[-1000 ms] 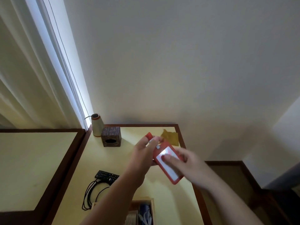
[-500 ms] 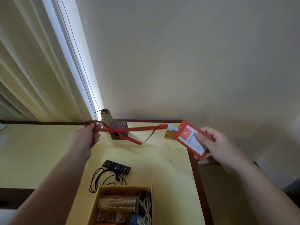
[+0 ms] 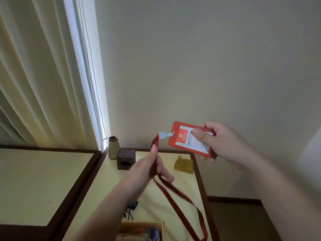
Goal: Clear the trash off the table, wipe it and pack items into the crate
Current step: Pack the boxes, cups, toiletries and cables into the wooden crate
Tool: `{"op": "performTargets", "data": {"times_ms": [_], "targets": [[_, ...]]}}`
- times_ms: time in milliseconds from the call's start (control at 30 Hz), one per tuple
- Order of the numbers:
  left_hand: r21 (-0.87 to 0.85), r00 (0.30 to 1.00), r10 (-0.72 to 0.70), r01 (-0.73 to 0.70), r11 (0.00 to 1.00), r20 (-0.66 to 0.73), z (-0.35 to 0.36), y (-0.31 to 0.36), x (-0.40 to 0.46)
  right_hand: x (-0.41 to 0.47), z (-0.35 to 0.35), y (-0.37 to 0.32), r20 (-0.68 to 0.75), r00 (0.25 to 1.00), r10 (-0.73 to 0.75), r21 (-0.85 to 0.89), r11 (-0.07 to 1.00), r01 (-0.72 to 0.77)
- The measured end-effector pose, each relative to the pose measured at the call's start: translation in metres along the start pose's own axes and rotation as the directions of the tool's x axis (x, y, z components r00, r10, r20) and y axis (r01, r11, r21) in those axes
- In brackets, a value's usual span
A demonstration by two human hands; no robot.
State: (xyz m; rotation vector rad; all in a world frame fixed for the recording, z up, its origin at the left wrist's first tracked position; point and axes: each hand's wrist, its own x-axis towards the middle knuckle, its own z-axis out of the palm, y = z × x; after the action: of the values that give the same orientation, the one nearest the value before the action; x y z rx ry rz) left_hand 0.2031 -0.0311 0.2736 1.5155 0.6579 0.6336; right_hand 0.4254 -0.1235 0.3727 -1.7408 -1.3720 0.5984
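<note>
Thread cone [image 3: 113,147] and dark wooden box [image 3: 126,159] standing at the back of the surface [image 3: 111,185]. Left hand [image 3: 147,168] up in the air, fingers pinched on the red lanyard [image 3: 175,193]. Right hand [image 3: 224,145] up higher, fingers clamped on the red badge holder [image 3: 188,139]. Crate [image 3: 162,225] down at the bottom edge.

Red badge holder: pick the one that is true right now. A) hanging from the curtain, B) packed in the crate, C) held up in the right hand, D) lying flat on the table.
C: the right hand grips the red badge holder in the air above the table, while the left hand holds its lanyard.
</note>
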Motion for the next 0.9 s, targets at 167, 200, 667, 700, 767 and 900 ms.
{"op": "performTargets", "data": {"times_ms": [167,200,667,700,767,900], "targets": [[0.252,0.97,0.113,-0.056,0.966,-0.216,-0.025,0.003,-0.03,-0.004,-0.011,-0.009,-0.269,0.963,-0.011,-0.017,1.0,0.006],[0.356,0.959,0.153,-0.061,0.933,-0.237,-0.031,0.007,-0.037,-0.006,-0.01,-0.008,-0.315,0.949,-0.019,-0.065,0.998,-0.002],[0.794,0.881,0.461,-0.353,0.495,0.104,-0.088,0.175,-0.026,-0.044,0.11,-0.027,0.218,0.974,-0.06,0.011,0.998,0.06],[0.788,0.902,0.426,-0.313,0.53,0.071,-0.096,0.174,-0.014,-0.05,0.113,-0.034,0.238,0.968,-0.081,0.074,0.995,0.066],[0.783,0.952,0.301,-0.223,0.581,0.048,-0.109,0.159,0.003,-0.06,0.113,-0.048,0.241,0.96,-0.14,0.229,0.97,0.084],[0.893,0.997,-0.007,-0.061,0.446,0.071,-0.121,0.091,0.014,-0.071,0.106,-0.071,0.099,0.973,-0.21,0.326,0.93,0.168]]}}
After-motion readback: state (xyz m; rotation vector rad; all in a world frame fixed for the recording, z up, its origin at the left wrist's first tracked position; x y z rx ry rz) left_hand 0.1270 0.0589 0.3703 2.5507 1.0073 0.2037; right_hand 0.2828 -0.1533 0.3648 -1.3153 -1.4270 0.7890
